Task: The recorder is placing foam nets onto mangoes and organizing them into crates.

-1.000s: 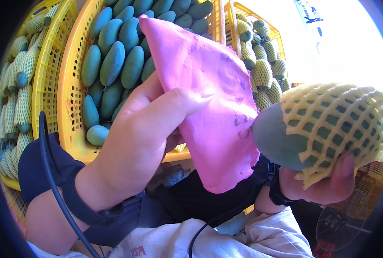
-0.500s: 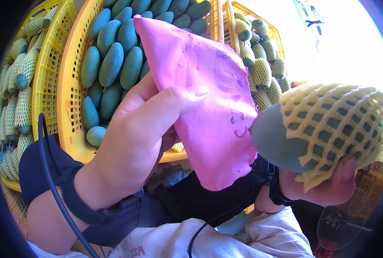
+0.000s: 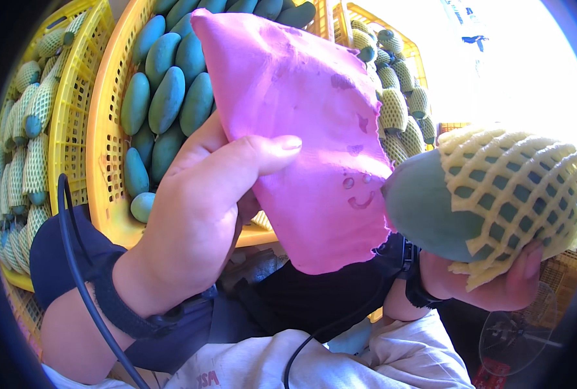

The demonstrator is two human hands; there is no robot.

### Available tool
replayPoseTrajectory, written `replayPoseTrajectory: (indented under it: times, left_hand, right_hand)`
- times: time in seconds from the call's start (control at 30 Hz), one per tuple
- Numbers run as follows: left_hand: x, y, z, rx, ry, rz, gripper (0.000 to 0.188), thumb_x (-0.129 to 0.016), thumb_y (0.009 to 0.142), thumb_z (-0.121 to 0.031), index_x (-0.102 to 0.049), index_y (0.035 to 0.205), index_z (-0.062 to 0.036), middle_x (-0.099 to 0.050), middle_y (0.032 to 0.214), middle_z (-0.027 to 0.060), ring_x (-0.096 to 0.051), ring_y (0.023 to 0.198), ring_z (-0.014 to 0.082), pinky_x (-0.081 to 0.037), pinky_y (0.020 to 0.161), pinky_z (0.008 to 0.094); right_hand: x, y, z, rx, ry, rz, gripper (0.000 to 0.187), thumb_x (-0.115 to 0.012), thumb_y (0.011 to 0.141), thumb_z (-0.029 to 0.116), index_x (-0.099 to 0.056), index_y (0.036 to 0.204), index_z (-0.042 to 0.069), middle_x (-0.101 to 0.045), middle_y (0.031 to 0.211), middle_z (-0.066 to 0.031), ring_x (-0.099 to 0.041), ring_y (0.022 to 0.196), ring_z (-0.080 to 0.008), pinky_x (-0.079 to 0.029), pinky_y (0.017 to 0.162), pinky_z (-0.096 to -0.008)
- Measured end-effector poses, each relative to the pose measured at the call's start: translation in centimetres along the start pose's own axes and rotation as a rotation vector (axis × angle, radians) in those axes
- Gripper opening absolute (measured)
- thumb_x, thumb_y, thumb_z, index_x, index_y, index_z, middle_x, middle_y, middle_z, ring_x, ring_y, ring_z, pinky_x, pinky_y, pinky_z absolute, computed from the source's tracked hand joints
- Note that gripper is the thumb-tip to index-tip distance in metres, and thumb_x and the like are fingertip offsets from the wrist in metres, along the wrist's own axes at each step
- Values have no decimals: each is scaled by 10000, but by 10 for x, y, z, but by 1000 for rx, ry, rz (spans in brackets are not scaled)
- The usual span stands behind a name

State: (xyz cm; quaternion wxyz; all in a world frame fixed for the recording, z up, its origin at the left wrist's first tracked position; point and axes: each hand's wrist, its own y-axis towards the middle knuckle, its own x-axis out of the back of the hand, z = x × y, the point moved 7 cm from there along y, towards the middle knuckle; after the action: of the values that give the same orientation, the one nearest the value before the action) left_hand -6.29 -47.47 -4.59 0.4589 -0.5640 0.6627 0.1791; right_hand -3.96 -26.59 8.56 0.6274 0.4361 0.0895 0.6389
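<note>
My left hand (image 3: 201, 188) pinches a pink cloth (image 3: 301, 129), thumb on its front face and the other fingers behind it. The cloth spreads upright, with wet-looking dark marks along its ragged right side. My right hand (image 3: 496, 282) is wrapped from below round a green mango (image 3: 431, 201), which lies sideways with its bare end to the left. A pale yellow foam net (image 3: 515, 188) covers the rest of that mango. The mango's tip meets the cloth's right edge; whether they touch I cannot tell. Most of my right fingers are hidden behind the fruit.
Ahead stands a yellow crate (image 3: 110, 142) piled with bare green mangoes (image 3: 166, 100). Netted mangoes fill a crate (image 3: 74, 123) at the left and another (image 3: 395, 97) at the back right. A black cable (image 3: 74, 259) runs over my left forearm. A round fan-like object (image 3: 518, 334) stands lower right.
The pink cloth has risen slightly and tilted in my left hand, its lower corner now higher. The netted mango in my right hand has shifted a little to the right.
</note>
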Motion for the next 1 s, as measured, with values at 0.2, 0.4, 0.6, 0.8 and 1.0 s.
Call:
replayPoseTrajectory:
  times: [0.2,0.4,0.6,0.8,1.0]
  left_hand:
    - [-1,-1,1,-12,18,-11,367,-475,847,-120,-438,1193,-5,-580,1056,109,-598,944,191,-473,849,339]
    - [3,-1,1,20,174,-54,381,-484,846,-138,-433,1199,-3,-577,1060,110,-588,965,189,-459,867,338]
    - [2,-2,1,17,175,-57,388,-489,840,-143,-432,1198,-3,-578,1057,109,-587,965,186,-457,866,332]
    - [4,-3,-1,32,138,-54,401,-498,824,-135,-436,1199,-7,-572,1070,106,-582,974,191,-456,868,338]
    - [1,1,-3,-3,64,-66,419,-506,818,-144,-435,1210,-17,-557,1112,95,-560,1019,200,-435,890,351]
  right_hand:
    - [2,-3,1,-3,23,-7,617,-449,871,334,-275,1309,-65,-382,1295,-247,-481,1105,-353,-450,866,-494]
    - [2,-5,0,-15,48,-8,618,-443,874,329,-266,1315,-65,-374,1304,-247,-474,1119,-354,-446,876,-500]
    - [1,-4,-3,-35,84,-9,618,-437,878,325,-256,1322,-65,-366,1313,-248,-467,1132,-355,-442,886,-507]
    - [7,-1,-11,-66,131,-29,618,-431,881,321,-246,1328,-65,-358,1322,-249,-459,1145,-355,-438,896,-513]
    - [42,-16,-17,-173,105,-35,619,-425,884,316,-237,1334,-65,-350,1331,-249,-452,1158,-356,-435,905,-520]
